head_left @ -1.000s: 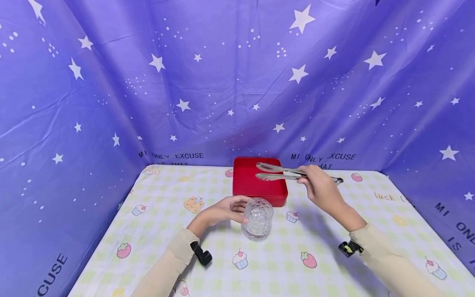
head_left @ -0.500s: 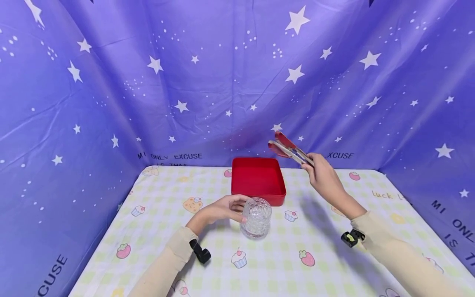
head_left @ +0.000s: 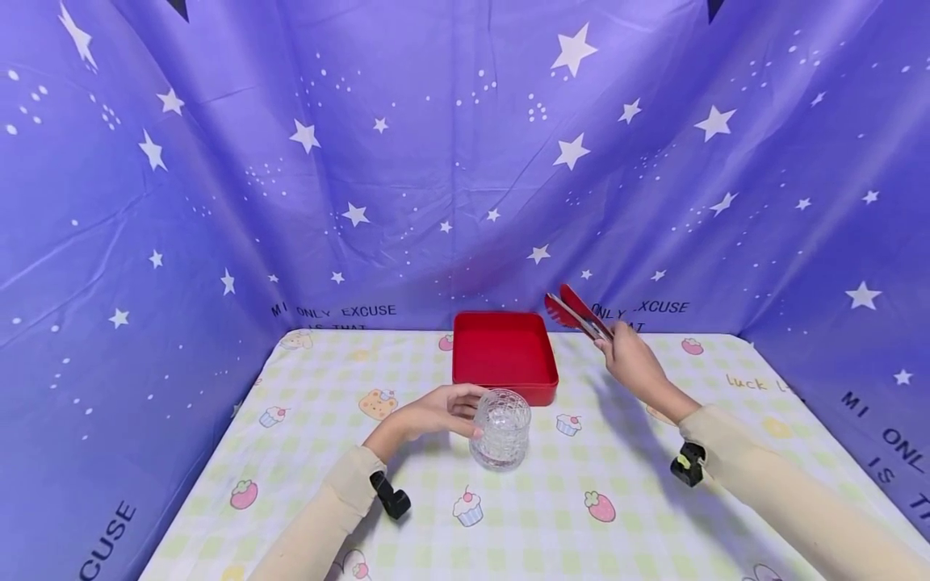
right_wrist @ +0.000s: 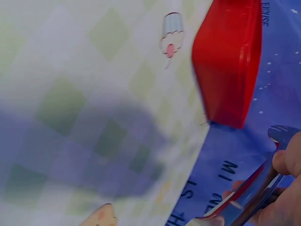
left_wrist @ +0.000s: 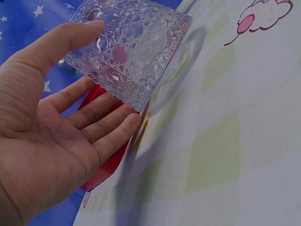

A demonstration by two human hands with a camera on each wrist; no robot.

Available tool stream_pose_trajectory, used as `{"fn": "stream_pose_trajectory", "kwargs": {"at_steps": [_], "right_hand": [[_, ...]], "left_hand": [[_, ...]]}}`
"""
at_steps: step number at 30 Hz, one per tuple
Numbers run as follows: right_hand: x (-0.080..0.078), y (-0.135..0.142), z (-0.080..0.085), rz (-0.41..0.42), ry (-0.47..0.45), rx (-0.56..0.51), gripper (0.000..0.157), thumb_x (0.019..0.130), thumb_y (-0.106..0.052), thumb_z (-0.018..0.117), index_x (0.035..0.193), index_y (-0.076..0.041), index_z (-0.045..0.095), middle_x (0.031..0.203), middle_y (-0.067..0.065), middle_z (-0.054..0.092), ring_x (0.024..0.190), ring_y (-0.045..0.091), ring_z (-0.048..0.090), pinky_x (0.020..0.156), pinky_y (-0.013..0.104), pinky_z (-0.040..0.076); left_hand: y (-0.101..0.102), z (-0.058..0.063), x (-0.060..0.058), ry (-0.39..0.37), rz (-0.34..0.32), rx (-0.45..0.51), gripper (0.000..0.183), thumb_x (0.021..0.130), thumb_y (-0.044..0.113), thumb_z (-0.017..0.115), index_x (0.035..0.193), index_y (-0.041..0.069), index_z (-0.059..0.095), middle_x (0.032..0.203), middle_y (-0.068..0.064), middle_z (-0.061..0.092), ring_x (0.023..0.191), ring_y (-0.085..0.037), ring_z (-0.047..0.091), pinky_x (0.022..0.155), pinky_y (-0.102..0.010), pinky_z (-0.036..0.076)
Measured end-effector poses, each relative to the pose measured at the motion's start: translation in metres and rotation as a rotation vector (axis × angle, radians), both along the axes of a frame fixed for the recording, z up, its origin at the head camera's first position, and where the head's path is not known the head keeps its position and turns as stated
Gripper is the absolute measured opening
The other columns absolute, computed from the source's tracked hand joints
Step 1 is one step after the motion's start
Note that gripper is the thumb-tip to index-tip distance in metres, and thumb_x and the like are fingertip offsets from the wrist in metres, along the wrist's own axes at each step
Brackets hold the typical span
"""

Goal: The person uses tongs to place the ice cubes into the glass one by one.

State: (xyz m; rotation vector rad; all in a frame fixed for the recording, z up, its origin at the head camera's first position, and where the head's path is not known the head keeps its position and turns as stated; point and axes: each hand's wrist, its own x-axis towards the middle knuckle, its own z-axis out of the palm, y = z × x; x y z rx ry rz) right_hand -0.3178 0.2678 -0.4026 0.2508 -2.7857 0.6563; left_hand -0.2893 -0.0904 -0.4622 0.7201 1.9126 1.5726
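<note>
A clear glass (head_left: 500,432) with a patterned surface stands upright on the table, just in front of the red box (head_left: 504,347). My left hand (head_left: 439,413) holds it at its left side. In the left wrist view the thumb (left_wrist: 77,35) lies against the glass, and the other fingers reach along its far side. My right hand (head_left: 634,361) grips a pair of metal tongs (head_left: 577,311) to the right of the box, raised above the table. The tongs' tips point up and left, look reddish, and stand a little apart. Nothing shows between them.
A checked cloth (head_left: 291,452) printed with cupcakes, strawberries and bears covers the table. Purple curtains (head_left: 407,161) with white stars hang behind and at both sides. The red box is low, square and open-topped, near the table's back edge.
My right hand has carried the tongs from over the box to its right, turning their tips upward, then lowered them slightly. My left hand and the glass stay in place.
</note>
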Motion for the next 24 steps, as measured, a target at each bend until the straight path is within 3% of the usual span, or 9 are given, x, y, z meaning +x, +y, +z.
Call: {"fn": "stream_pose_trajectory", "kwargs": {"at_steps": [12, 24], "right_hand": [[-0.003, 0.011, -0.029, -0.055, -0.106, 0.097, 0.031, 0.102, -0.013, 0.056, 0.098, 0.016, 0.047, 0.079, 0.026, 0.054, 0.068, 0.035, 0.055, 0.067, 0.055, 0.054], [-0.005, 0.011, -0.044, -0.086, -0.157, 0.107, 0.037, 0.103, -0.016, 0.056, 0.101, 0.020, 0.049, 0.087, 0.032, 0.057, 0.076, 0.042, 0.061, 0.077, 0.058, 0.055]], "left_hand": [[-0.001, -0.004, 0.004, -0.009, 0.010, 0.016, 0.063, 0.089, 0.006, 0.075, 0.147, 0.006, 0.050, 0.144, -0.015, 0.056, 0.130, -0.024, 0.055, 0.114, -0.035, 0.047], [0.000, -0.006, 0.003, 0.010, 0.018, 0.013, 0.062, 0.089, 0.005, 0.075, 0.146, 0.006, 0.051, 0.141, -0.016, 0.058, 0.128, -0.023, 0.057, 0.114, -0.036, 0.047]]}}
